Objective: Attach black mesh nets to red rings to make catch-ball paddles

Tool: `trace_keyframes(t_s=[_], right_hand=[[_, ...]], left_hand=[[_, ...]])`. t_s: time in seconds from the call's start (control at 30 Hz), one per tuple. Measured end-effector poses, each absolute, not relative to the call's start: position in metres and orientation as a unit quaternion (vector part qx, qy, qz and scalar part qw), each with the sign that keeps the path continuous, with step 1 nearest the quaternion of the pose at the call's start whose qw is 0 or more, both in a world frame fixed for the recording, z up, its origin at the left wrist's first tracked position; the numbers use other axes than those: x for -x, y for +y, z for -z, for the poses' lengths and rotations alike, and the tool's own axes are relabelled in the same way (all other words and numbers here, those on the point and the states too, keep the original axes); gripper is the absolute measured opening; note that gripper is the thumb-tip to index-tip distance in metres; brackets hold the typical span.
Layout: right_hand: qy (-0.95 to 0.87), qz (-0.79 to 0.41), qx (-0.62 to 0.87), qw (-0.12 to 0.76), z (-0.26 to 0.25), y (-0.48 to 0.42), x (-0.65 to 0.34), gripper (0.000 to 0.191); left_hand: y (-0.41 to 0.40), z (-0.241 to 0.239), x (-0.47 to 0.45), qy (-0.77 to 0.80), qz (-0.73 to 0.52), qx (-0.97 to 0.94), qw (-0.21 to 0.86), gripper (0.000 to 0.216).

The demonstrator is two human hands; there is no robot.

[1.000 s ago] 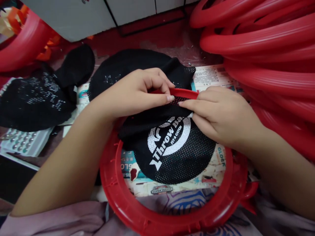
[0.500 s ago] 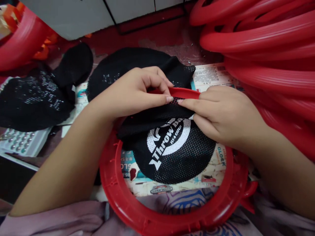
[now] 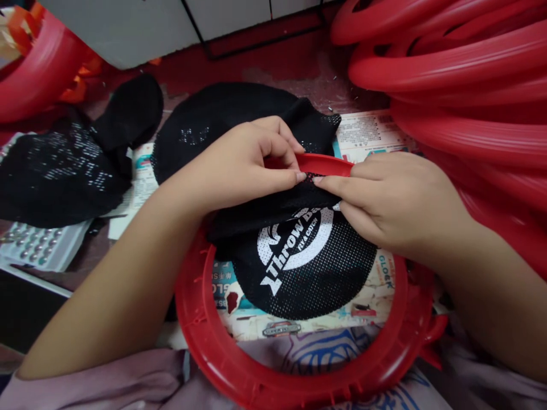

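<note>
At the far side of a glossy red plastic ring, the left hand is pinching a white-printed black mesh cloth against a thin, curved red plastic strip — thumb and fingers clamped on both. The right hand is gripping the same cloth, one fingertip resting just beside that thumb. Work is looking partial — cloth is meeting strip here, while its near edge is lying seemingly unfastened inside the ring.

The head camera looks forward and steeply down at the fingers from the wearer's side. It sits near: the forearms enter below the fingers to either side, the ring's near edge runs out of view, and a cabinet tops the far side.
</note>
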State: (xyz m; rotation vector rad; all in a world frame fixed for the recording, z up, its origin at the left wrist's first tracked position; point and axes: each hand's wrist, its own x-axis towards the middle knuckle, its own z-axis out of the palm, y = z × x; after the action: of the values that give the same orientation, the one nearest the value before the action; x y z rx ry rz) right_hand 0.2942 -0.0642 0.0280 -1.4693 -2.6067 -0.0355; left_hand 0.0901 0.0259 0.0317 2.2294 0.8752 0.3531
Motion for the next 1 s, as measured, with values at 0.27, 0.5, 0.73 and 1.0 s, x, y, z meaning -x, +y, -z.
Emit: trace_keyframes(t_s=[0.27,0.5,0.73,1.0], right_hand=[[-0.87,0.001,0.491,0.053,-0.031,-0.068,-0.295,0.038],[-0.871,-0.067,0.476,0.104,-0.043,-0.071,-0.309,0.032],[-0.853,-0.091,0.511,0.053,-0.047,-0.068,-0.312,0.027],[-0.842,-0.114,0.523,0.069,-0.048,-0.067,-0.316,0.027]], left_hand=[[0.019,-0.03,-0.1,0.393,-0.131,-0.849,0.329,0.014],[0.016,-0.03,-0.094,0.253,-0.204,-0.9,0.29,0.019],[0.016,-0.032,-0.094,0.184,-0.143,-0.928,0.289,0.031],[0.018,-0.03,-0.094,0.182,-0.13,-0.93,0.293,0.034]])
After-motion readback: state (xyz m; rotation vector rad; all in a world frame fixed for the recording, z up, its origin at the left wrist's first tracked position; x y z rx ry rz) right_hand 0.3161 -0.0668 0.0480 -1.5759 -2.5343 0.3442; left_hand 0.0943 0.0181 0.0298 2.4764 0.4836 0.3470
